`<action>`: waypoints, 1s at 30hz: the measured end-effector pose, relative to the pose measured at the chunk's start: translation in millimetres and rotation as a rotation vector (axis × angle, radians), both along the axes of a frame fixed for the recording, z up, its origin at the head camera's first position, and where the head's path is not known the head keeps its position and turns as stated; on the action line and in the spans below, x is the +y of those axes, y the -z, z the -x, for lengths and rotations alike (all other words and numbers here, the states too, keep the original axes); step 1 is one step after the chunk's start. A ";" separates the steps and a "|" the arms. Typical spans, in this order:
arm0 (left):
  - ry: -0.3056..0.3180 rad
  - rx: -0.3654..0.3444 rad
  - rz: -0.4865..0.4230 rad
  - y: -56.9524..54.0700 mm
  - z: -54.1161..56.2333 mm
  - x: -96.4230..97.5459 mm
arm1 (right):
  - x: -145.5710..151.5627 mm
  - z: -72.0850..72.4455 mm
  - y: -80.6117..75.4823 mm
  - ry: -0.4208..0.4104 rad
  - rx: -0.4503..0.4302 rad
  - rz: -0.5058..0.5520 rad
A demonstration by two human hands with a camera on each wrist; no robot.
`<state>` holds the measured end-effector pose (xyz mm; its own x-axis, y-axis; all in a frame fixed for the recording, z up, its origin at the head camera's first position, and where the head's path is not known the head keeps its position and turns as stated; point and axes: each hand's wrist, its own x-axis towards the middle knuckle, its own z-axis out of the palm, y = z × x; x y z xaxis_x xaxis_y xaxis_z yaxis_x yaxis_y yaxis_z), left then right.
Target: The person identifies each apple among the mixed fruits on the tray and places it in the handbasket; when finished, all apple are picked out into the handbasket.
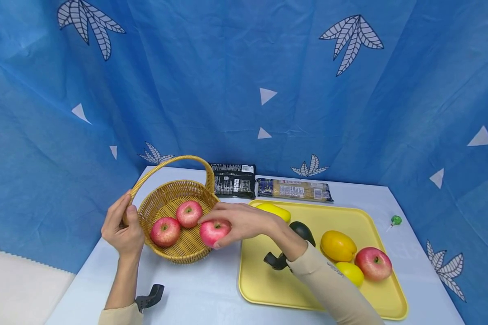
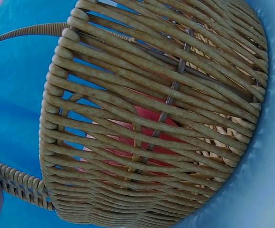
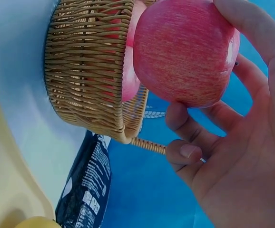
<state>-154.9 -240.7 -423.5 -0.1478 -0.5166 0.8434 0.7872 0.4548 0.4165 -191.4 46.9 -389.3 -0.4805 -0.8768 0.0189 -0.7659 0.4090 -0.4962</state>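
My left hand grips the handle of a woven wicker basket at its left side. Two red apples lie inside the basket. Another red apple is held between the thumb and fingers of my right hand, over the basket's right rim. In the right wrist view this apple is just outside the weave, with fingertips around it. The left wrist view shows the basket's side close up, red showing through the gaps; only a sliver of that hand appears at the edge.
On the right, a yellow tray holds a red apple, yellow fruits and a dark green item, partly behind my right arm. A black package and a noodle-like packet lie behind. A green lollipop lies far right.
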 end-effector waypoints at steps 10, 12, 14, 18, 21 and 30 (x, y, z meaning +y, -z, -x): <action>0.014 0.007 0.002 0.5 0.7 -0.4 | -9.2 3.8 2.3 -0.001 0.014 0.021; 0.011 0.004 0.003 0.8 0.7 -0.7 | -11.2 4.5 2.7 -0.002 0.010 0.021; 0.006 0.001 0.002 1.3 0.6 -1.0 | -12.9 5.3 2.9 -0.006 0.008 0.022; 0.008 0.000 0.001 2.0 0.2 -1.2 | -15.3 6.6 3.3 -0.013 -0.004 0.025; 0.010 0.000 0.002 2.1 0.0 -1.0 | -16.6 8.2 4.2 -0.009 -0.003 0.023; -0.001 -0.004 -0.005 0.9 -1.5 0.3 | -21.9 13.5 9.1 0.021 -0.027 0.024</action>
